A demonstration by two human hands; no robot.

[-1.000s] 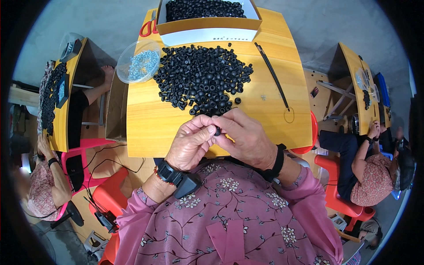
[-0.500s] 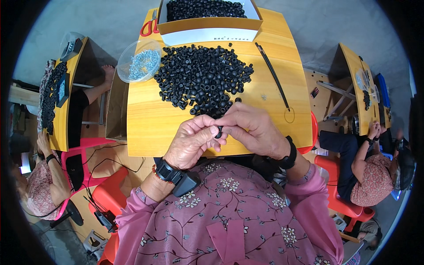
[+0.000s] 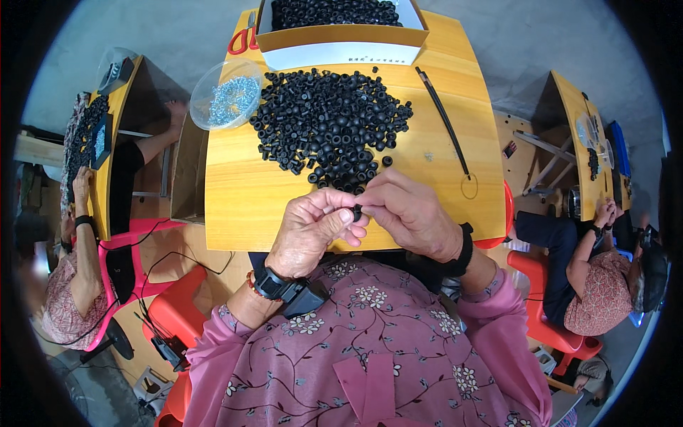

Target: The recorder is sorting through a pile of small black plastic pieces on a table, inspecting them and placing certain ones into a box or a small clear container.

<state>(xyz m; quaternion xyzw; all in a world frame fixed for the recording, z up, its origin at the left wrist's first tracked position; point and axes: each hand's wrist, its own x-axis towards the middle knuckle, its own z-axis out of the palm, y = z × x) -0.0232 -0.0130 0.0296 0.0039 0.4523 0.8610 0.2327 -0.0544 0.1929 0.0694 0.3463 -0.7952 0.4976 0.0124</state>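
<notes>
Between our hands, the left hand [image 3: 311, 231] and right hand [image 3: 413, 213] pinch one small black part [image 3: 357, 211]; just beyond them a big pile of parts [image 3: 331, 124] waits on the desk [image 3: 242, 192], apparently mostly undone.

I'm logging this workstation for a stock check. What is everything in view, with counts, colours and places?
Small black part: one, black, pinched between both hands at the table's near edge.
Pile of black parts: too many to count, black, table centre.
Cardboard box: one, tan and white, far edge, filled with black parts.
Clear bowl: one, holds small silvery pieces, far left corner.
Scissors: one, red handles, left of the box.
Thin black rod: one, right side.
Wooden table: one, yellow.
Co-workers: two, at side tables left and right.
Left hand: fingers on the part, black watch on wrist.
Right hand: fingers on the part, black wristband.
</notes>
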